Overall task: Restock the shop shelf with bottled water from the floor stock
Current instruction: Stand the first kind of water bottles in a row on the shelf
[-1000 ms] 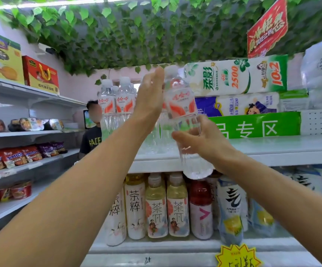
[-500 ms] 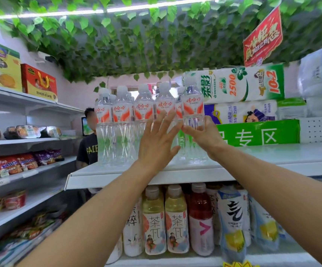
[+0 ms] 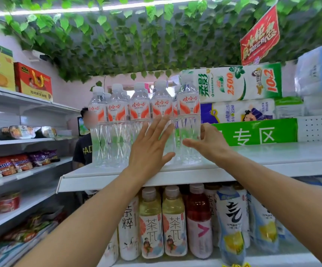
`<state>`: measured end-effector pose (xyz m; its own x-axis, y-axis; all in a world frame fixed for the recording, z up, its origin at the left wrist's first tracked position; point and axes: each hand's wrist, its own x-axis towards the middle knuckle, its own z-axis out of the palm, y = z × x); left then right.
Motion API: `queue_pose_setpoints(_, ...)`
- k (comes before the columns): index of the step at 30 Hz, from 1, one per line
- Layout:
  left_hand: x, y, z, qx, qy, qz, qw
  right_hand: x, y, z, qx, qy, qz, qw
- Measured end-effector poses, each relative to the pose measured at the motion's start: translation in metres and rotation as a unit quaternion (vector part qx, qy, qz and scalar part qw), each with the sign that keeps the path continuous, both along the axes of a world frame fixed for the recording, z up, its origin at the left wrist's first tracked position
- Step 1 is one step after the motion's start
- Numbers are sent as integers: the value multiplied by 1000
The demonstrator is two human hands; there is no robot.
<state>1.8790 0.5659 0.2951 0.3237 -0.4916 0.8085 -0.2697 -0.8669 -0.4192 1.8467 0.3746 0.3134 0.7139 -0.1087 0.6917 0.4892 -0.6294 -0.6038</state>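
Fingers (image 3: 187,142) of the right hand (image 3: 208,146) curl round the lower part of the end bottle (image 3: 188,106), thumb on its right side. The bottle stands upright on the shelf (image 3: 271,162), full of clear water and capped. The left hand (image 3: 150,151) is spread wide, its straight fingers lying flat against the front of the neighbouring bottle. That bottle belongs to a row of water bottles (image 3: 117,112), all upright, capped and full, packed side by side along the shelf's left part with more behind. Paper packs (image 3: 231,83) and a green sign (image 3: 256,132) sit just right of the row. Drink bottles (image 3: 172,224) fill the shelf below. A person (image 3: 83,149) stands behind the row, partly hidden by it. Snack packets (image 3: 2,166) line the side shelves and leaves (image 3: 137,45) hang overhead. Both forearms reach up and forward.
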Motion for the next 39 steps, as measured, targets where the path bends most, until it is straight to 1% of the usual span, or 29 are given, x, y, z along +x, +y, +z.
queue_pose_setpoints(3, -2, -1, -1, -10, 17, 3, 1000, 1, 5, 3, -15, -10, 3, 1000)
queue_pose_setpoints(9, -2, -2, -4, -26, 30, -25, 999, 13, 7, 5, -18, 14, 17, 1000)
queue_pose_setpoints(12, -3, -3, -4, -32, 34, -38, 998, 22, 6, 6, -2, 34, 31, 999)
queue_pose_setpoints(17, 0, -4, -5, -37, 37, -44, 998, 40, 4, 3, 62, 65, 68, 994)
queue_pose_setpoints(23, 3, -3, -6, -44, 33, -52, 997, 54, 2, 2, 72, 78, 77, 991)
queue_pose_setpoints(28, 3, -4, -7, -44, 35, -54, 997, 67, 0, 1, 66, 93, 76, 991)
queue_pose_setpoints(33, 5, -4, -7, -47, 30, -54, 997, 88, -8, 0, 31, 88, 80, 992)
queue_pose_setpoints(39, 5, -4, -7, -42, 26, -47, 998, 78, -3, 0, 19, 82, 82, 993)
